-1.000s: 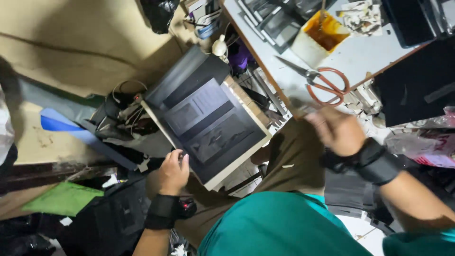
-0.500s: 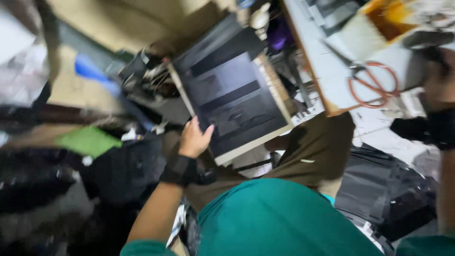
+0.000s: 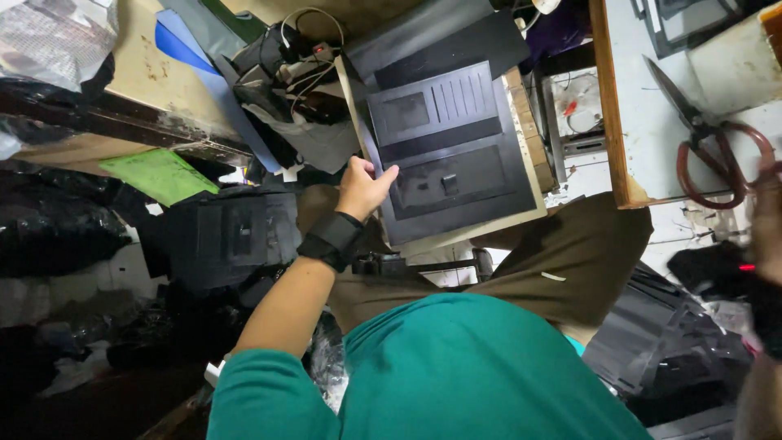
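The left hand (image 3: 362, 186) now pinches the dark panel's (image 3: 452, 151) left edge at frame centre, while the right hand (image 3: 766, 220) (blurred, fingers unreadable) has swung to the scissors (image 3: 717, 151) at right.

Left hand (image 3: 362, 186) on left edge of panel (image 3: 448, 151), panel on box (image 3: 521, 106), cables (image 3: 297, 53) left of panel, scissors (image 3: 717, 151) on table (image 3: 643, 122) right of box, right hand (image 3: 766, 220) beside scissors

- Pale-topped wooden-edged worktable (image 3: 612, 106) at the right.
- Worn tan board surface (image 3: 151, 69) at upper left.
- Dim, cluttered dark floor (image 3: 73, 358) below.
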